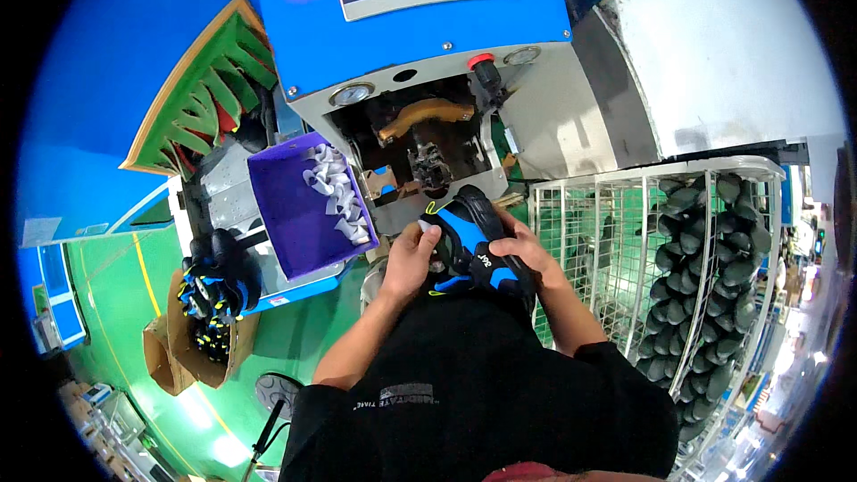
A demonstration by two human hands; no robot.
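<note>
A black-and-blue shoe with bright yellow-green loops is held in front of my chest, close to the machine's lower opening. My right hand is closed round its right side, with the thumb lying over the top. At the shoe's left edge, my left hand pinches a small white piece against it. The white piece resembles the curled white strips in the purple bin to the left. The ends of my left fingers are partly hidden behind the shoe.
Ahead stands a blue machine with a screen, gauges and a tool cavity. At right, a white wire rack holds many dark foot-shaped pieces. Lower left, more blue-black shoes sit above a cardboard box.
</note>
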